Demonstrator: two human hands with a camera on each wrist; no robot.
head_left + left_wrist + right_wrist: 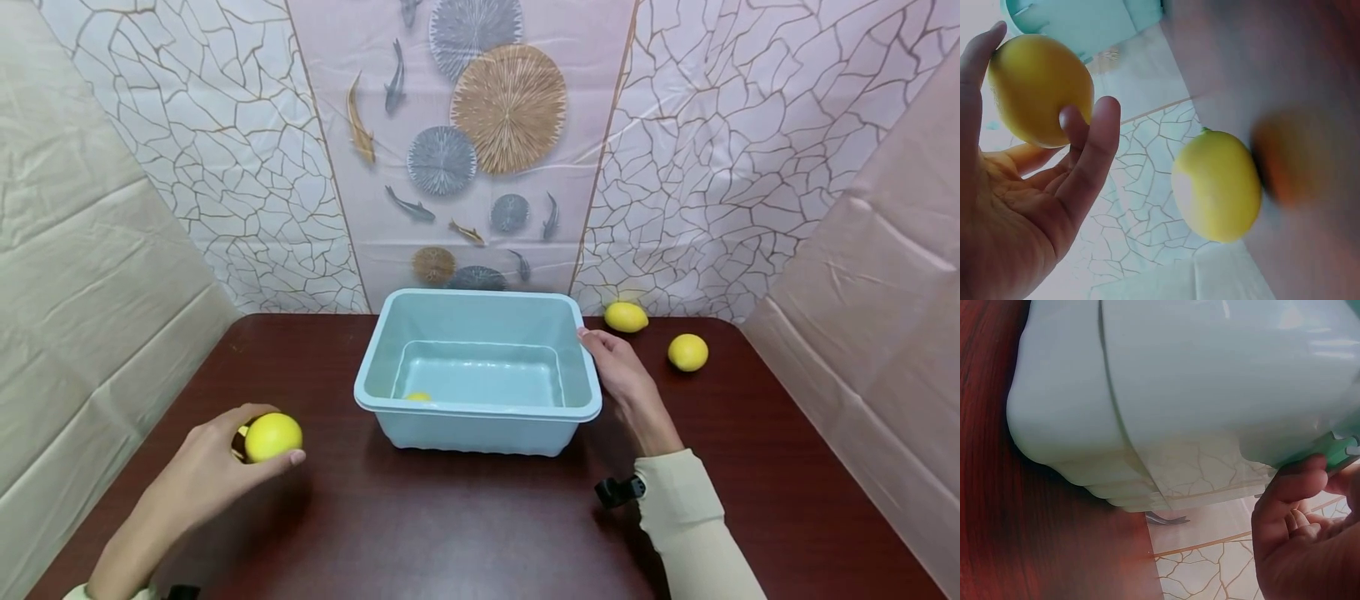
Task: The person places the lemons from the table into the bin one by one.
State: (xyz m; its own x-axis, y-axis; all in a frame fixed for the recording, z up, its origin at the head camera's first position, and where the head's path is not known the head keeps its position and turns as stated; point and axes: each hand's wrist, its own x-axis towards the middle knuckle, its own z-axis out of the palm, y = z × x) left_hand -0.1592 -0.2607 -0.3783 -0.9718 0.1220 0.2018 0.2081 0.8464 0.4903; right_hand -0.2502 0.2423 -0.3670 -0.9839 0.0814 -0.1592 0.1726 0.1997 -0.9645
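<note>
A patterned backdrop (315, 192), printed with cracked-stone panels, discs and fish, rose behind everything, with pale creased cloth (862, 283) closing off both sides. Below it spread the dark reddish-brown table (480, 525), its surface glossy toward the near side. The light blue tub (480, 432) stood upright near the table's far edge, around the middle. A cream sleeve (686, 512) reached in from the right, and the person's right hand (622, 373) gripped the tub's right-hand rim, thumb over the top and fingers bent against the outside. The left hand (210, 467), out to the left and well apart from the tub, had its thumb and fingers curved around a plump yellow lemon (273, 437), holding it clear of the table. Just beyond that hand, a second lemon (1216, 185) sat at the table surface, mostly hidden behind the first in the head view. Over on the right, past the right hand, lay a back lemon (626, 317) near the far edge and a rounder-looking lemon (687, 352) nearer the corner. A small black device (620, 492) jutted from the right cuff. Smallest to the eye was the sliver of a lemon in the tub (417, 397), toward its near left, the rest hidden by the front wall.
</note>
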